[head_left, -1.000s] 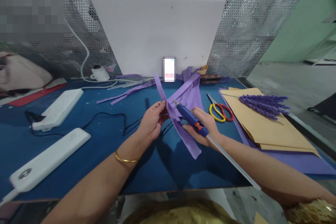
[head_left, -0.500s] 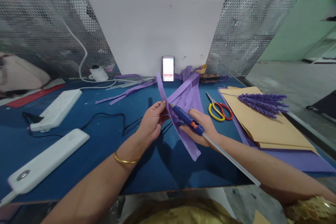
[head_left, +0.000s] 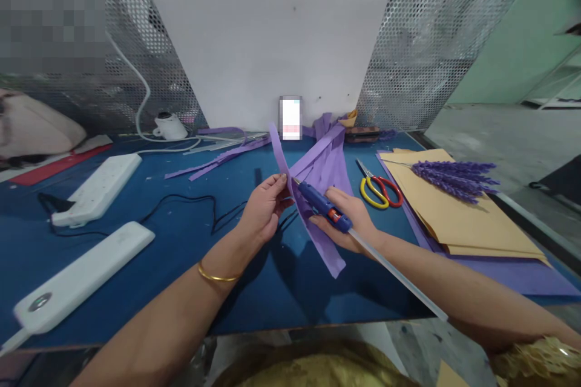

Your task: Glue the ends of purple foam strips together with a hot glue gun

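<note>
My left hand pinches a long purple paper strip near its middle; one end points up, the other hangs down to the right. In my right hand is a blue glue gun, its nozzle at the strip beside my left fingertips. A long whitish glue stick sticks out from the gun's back end. Behind the hands lies a bunch of purple strips. Whether the nozzle touches the paper I cannot tell.
Scissors with yellow and red handles lie right of my hands. Further right, purple flower stems rest on tan paper sheets. A phone stands at the back. Two white power strips and a black cord are at left.
Almost nothing differs. The strip's lower end and the back of the glue stick have shifted very slightly left; both hands keep their hold.
</note>
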{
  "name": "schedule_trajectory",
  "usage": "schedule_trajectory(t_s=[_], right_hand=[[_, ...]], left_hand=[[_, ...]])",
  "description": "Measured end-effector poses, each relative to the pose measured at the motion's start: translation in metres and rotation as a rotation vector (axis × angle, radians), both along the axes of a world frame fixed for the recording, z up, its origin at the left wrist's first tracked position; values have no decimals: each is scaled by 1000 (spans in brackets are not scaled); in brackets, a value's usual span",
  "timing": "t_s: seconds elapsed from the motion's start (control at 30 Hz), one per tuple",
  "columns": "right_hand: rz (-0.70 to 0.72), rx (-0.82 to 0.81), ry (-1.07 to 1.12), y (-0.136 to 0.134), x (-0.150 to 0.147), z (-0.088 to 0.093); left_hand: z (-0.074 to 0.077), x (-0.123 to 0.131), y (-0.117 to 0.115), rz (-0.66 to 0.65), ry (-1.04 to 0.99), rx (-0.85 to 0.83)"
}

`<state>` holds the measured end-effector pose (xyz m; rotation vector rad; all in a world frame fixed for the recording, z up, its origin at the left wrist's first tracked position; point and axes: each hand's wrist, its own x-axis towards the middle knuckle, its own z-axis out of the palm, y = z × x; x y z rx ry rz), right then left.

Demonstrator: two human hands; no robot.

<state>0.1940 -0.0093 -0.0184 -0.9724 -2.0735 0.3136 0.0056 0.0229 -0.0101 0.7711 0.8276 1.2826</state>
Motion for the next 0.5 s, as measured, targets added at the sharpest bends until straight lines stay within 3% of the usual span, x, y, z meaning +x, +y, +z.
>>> schedule_trajectory(t_s=[0.5], right_hand=[[-10,11,-1,-2,-2,4]], left_hand=[[-1,1,1,15,8,8]])
